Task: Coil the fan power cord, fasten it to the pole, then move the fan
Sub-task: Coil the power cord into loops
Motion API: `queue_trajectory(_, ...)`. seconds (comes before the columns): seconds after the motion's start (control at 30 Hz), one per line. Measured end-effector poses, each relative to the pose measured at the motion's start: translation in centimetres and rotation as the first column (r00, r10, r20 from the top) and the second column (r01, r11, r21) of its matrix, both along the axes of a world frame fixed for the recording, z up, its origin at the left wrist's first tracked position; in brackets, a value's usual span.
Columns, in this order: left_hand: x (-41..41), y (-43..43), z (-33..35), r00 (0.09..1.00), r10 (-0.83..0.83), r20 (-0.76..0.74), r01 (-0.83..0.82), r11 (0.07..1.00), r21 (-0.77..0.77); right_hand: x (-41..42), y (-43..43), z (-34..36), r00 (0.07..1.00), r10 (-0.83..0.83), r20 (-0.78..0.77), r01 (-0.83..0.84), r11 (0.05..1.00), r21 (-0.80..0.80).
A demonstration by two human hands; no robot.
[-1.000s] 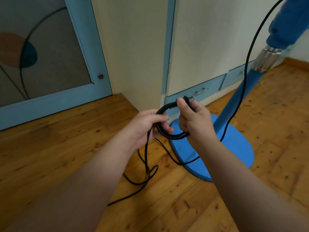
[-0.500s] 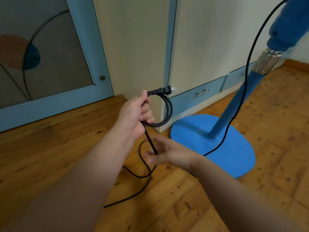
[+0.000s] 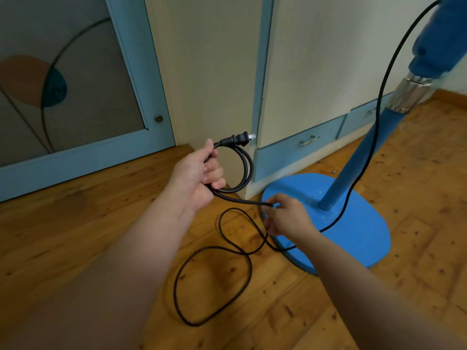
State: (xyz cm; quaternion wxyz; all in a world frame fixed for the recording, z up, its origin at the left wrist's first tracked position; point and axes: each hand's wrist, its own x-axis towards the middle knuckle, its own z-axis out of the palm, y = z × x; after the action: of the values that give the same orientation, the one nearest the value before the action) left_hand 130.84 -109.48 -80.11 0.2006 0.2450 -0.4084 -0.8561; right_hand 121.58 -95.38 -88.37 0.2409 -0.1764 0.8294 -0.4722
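Wooden plank floor, blue-trimmed cabinets behind. Left hand grips coiled power cord; right hand, moved right, pinches slack beside fan base.

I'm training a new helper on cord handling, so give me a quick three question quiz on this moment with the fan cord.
1. True or false: the plug is lying on the floor.
2. Which hand holds the finished coil? A) left hand B) right hand C) neither
3. Fill in: the loose cord still to be coiled lies on the wooden ____.

Key:
1. False; it sticks out above the left hand.
2. A; the right hand pinches the cord running out from the coil, in front of the fan base.
3. floor.
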Motion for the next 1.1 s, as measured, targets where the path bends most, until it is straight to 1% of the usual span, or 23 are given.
queue_trajectory(0.03, 0.0, 0.1, 0.0, 1.000, -0.009, 0.016, 0.009, 1.000, 0.004, 0.1, -0.1, 0.2, 0.984, -0.031, 0.174, 0.054, 0.990, -0.128)
queue_trajectory(0.07, -0.1, 0.2, -0.1, 0.999, -0.021, 0.032, 0.021, 1.000, 0.006, 0.1, -0.1, 0.7, 0.944, -0.033, 0.327, 0.122, 0.959, -0.255)
queue_trajectory(0.1, -0.1, 0.4, -0.2, 0.998, -0.032, 0.047, 0.032, 0.999, 0.007, 0.1, -0.1, 1.3, 0.893, -0.001, 0.450, 0.189, 0.909, -0.373)
queue_trajectory(0.13, -0.1, 0.6, -0.2, 0.997, -0.042, 0.059, 0.041, 0.999, 0.007, 0.0, -0.1, 1.9, 0.841, 0.058, 0.538, 0.247, 0.843, -0.478)
queue_trajectory(0.2, -0.1, 0.7, -0.3, 0.995, -0.061, 0.076, 0.060, 0.998, 0.006, 0.1, 0.0, 3.3, 0.748, 0.196, 0.634, 0.327, 0.721, -0.610)
queue_trajectory(0.27, 0.0, 0.7, -0.3, 0.992, -0.085, 0.096, 0.085, 0.996, 0.005, 0.1, -0.1, 4.2, 0.685, 0.283, 0.671, 0.375, 0.652, -0.659)
queue_trajectory(0.33, 0.1, 0.5, -0.3, 0.986, -0.116, 0.124, 0.115, 0.993, 0.013, 0.2, -0.3, 4.5, 0.659, 0.348, 0.667, 0.388, 0.602, -0.698)
queue_trajectory(0.4, 0.2, 0.4, -0.3, 0.970, -0.180, 0.162, 0.181, 0.983, 0.005, 0.2, -0.4, 4.5, 0.676, 0.361, 0.642, 0.358, 0.601, -0.714)
queue_trajectory(0.57, 0.1, 1.3, -0.1, 0.864, -0.391, 0.316, 0.435, 0.897, -0.079, -0.1, 0.0, 4.8, 0.758, 0.322, 0.567, 0.185, 0.727, -0.661)
queue_trajectory(0.63, -0.1, 1.7, -0.1, 0.825, -0.426, 0.370, 0.489, 0.868, -0.091, 0.0, 0.0, 4.8, 0.805, 0.328, 0.495, 0.081, 0.766, -0.638)
queue_trajectory(0.7, -0.2, 1.7, -0.2, 0.805, -0.434, 0.405, 0.508, 0.856, -0.092, 0.2, -0.1, 4.8, 0.846, 0.356, 0.397, -0.039, 0.784, -0.619)
queue_trajectory(0.8, -0.1, 1.5, -0.5, 0.795, -0.427, 0.430, 0.508, 0.857, -0.089, 0.5, -0.2, 5.0, 0.873, 0.382, 0.304, -0.157, 0.809, -0.567)
queue_trajectory(0.9, -0.4, 1.7, -1.1, 0.825, -0.366, 0.431, 0.459, 0.879, -0.132, 0.4, 0.0, 5.1, 0.891, 0.370, 0.263, -0.177, 0.817, -0.548)
queue_trajectory(1.0, -0.9, 2.0, -1.7, 0.908, -0.223, 0.354, 0.310, 0.928, -0.209, 0.3, -0.1, 5.1, 0.919, 0.294, 0.261, -0.089, 0.801, -0.592)
queue_trajectory(1.03, -1.0, 2.0, -1.8, 0.928, -0.186, 0.323, 0.263, 0.942, -0.210, 0.3, -0.2, 5.1, 0.927, 0.252, 0.276, -0.033, 0.791, -0.611)
queue_trajectory(1.1, -0.8, 2.3, -2.0, 0.948, -0.154, 0.278, 0.204, 0.966, -0.162, 0.2, -0.3, 5.1, 0.933, 0.160, 0.323, 0.103, 0.740, -0.664)
